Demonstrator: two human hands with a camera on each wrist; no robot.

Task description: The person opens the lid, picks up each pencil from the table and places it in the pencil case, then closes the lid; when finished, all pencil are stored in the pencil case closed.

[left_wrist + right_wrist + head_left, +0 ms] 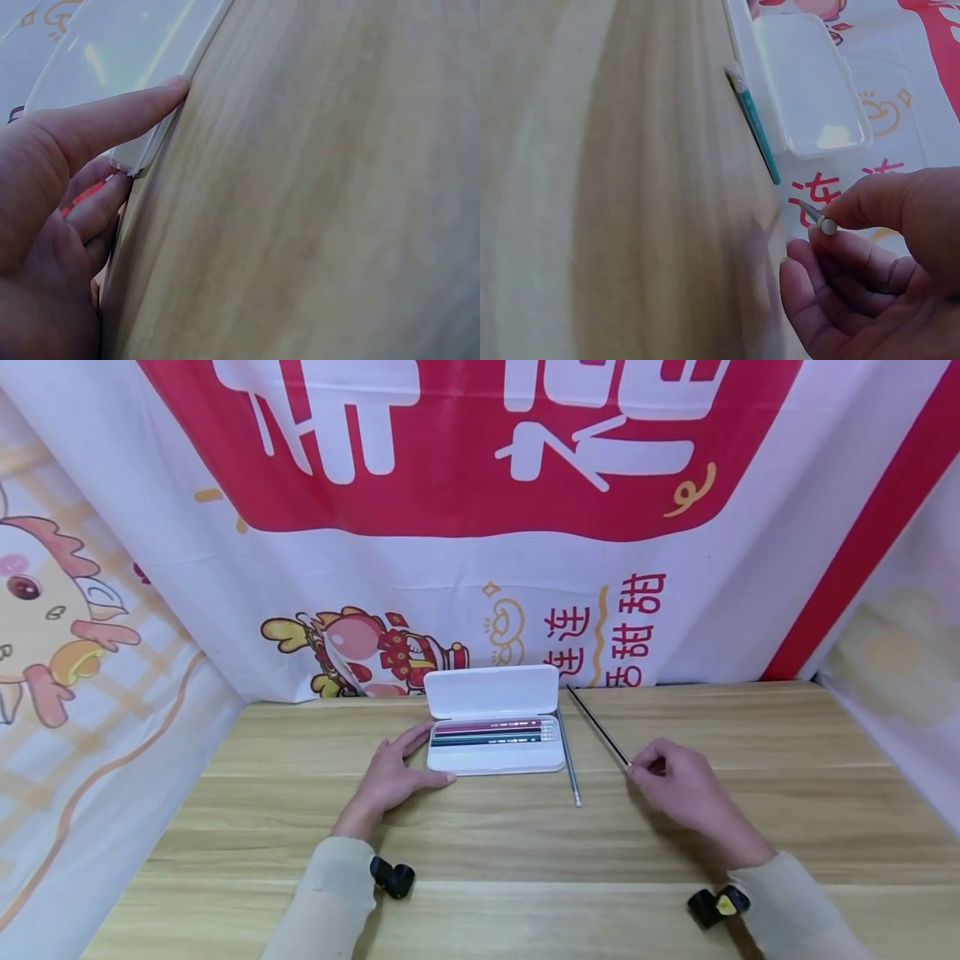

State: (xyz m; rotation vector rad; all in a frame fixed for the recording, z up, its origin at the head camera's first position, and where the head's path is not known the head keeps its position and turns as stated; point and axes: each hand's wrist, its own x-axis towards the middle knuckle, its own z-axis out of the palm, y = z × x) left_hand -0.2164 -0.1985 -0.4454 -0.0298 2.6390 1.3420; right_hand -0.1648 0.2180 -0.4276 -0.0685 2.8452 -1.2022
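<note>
A white pencil case (495, 765) lies with its lid (491, 692) raised at the back. Inside, several pencils (491, 732), maroon, black and teal, lie side by side with their white eraser ends to the right. My left hand (393, 774) holds the case's left end, thumb along the front edge and fingers at the side. Between thumb and index finger, my right hand (678, 785) pinches a dark pencil (597, 725) near its eraser end; the pencil slants away to the back left. A teal pencil (568, 762) lies on the table just right of the case.
The wooden table (487, 843) ends at the back against a white and red printed cloth (465, 568). More printed cloth hangs at the left (97, 693) and right. A small black camera (392, 877) is strapped to each sleeved wrist.
</note>
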